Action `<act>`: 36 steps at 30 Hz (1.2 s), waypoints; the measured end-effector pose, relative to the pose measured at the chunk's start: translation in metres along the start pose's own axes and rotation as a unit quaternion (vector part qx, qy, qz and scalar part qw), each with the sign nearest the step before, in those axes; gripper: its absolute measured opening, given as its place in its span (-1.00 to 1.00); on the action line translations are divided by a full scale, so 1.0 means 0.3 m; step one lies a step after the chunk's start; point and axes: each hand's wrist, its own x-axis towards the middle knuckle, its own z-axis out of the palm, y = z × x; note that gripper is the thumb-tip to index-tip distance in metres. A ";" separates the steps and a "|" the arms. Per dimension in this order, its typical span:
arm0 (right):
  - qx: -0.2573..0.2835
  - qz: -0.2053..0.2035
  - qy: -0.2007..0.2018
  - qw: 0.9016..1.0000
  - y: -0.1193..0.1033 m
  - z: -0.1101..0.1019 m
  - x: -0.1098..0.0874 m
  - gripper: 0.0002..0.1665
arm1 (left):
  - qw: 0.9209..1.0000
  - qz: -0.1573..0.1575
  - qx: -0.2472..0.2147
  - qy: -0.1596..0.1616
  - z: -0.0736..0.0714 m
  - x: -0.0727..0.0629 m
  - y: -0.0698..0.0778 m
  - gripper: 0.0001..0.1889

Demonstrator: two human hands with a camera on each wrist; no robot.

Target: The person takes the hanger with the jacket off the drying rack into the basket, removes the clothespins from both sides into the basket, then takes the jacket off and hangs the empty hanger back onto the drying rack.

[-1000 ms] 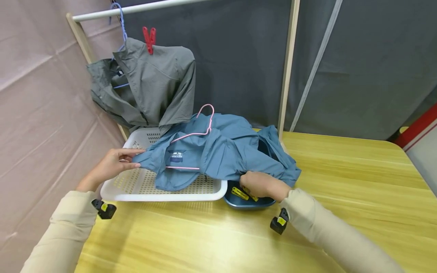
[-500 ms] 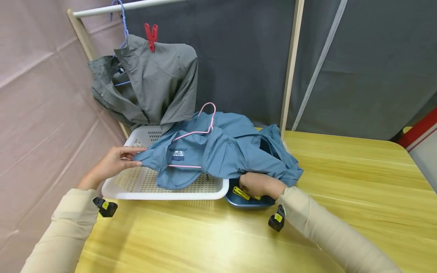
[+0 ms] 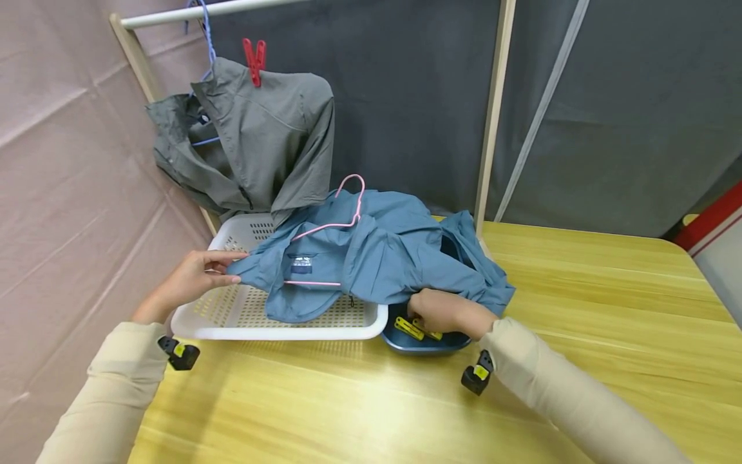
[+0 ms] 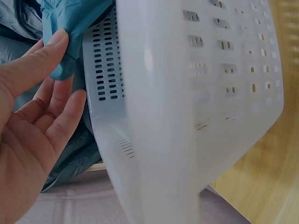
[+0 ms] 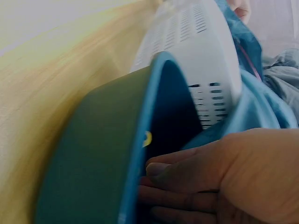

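Note:
A blue jacket (image 3: 394, 258) lies over the white basket (image 3: 284, 334) and a dark blue bin (image 3: 423, 349), with a pink hanger (image 3: 313, 283) inside it. My left hand (image 3: 199, 280) pinches the jacket's left corner; the thumb and fingertips close on the cloth in the left wrist view. My right hand (image 3: 443, 312) reaches down into the bin, under the jacket's edge. Yellow clothespins (image 3: 409, 328) lie in the bin by its fingers. The bin's wall hides those fingertips in the right wrist view, so I cannot tell whether they hold anything.
A grey jacket (image 3: 278, 129) hangs on a blue hanger (image 3: 209, 38) from the rack's white bar (image 3: 232, 9), a red clothespin (image 3: 255, 62) on its shoulder. The rack's wooden post (image 3: 495, 116) rises behind the bin. Yellow wooden tabletop (image 3: 608, 309) extends to the right.
My right hand shifts slightly within the bin, and the clothespins beside it move a little. My left hand keeps its pinch on the blue jacket, which stays in place.

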 end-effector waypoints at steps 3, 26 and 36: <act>0.004 0.011 0.004 1.000 -0.010 -0.020 -0.013 -0.83 | 1.000 -0.004 -0.001 -0.001 -0.002 -0.002 0.002 -0.58; -0.030 0.053 0.309 0.949 0.026 -0.212 -0.056 -0.63 | 0.998 -0.001 -0.022 0.056 0.013 -0.020 0.007 -0.60; -0.009 0.033 0.313 0.949 0.035 -0.215 -0.074 -0.84 | 0.996 -0.008 -0.022 0.089 0.019 -0.005 0.052 -0.66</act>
